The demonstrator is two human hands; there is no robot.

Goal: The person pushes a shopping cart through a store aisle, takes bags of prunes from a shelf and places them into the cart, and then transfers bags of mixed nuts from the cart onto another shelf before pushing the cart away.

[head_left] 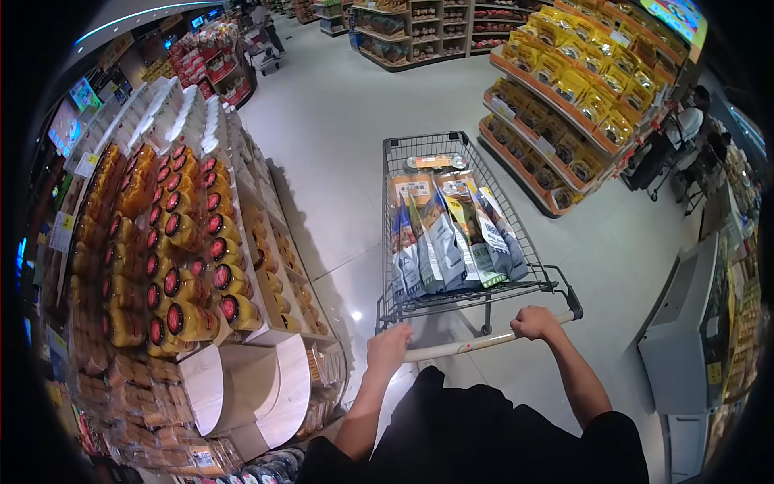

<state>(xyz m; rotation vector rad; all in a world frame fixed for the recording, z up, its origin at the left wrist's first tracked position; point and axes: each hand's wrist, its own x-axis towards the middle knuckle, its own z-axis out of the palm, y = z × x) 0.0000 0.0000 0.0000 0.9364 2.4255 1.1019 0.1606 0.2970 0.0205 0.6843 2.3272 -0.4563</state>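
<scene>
The cart [459, 136] is carrying bags [446, 246] before the person [484, 431]. The right hand [534, 323] is grasping its handle [461, 347]; the left hand [388, 348] is touching the left end, its grip I cannot tell.

"What's that person got on? Can you see from there?"

"A black top [492, 444], all one dark colour, as far as I can make out."

"Long sleeves or short?"

"Short. The left sleeve [326, 461] is at the top's left side and the right sleeve [619, 442] at its right, both as black as the rest. Past them the left forearm [360, 421] and right forearm [584, 377] are bare."

"And the hands?"

"Bare too, left hand [389, 352] and right hand [534, 322] alike."

"Any folds?"

"The top's front edge is lumpy, with a small peak towards its left side. Too dark to make out the weave."
</scene>
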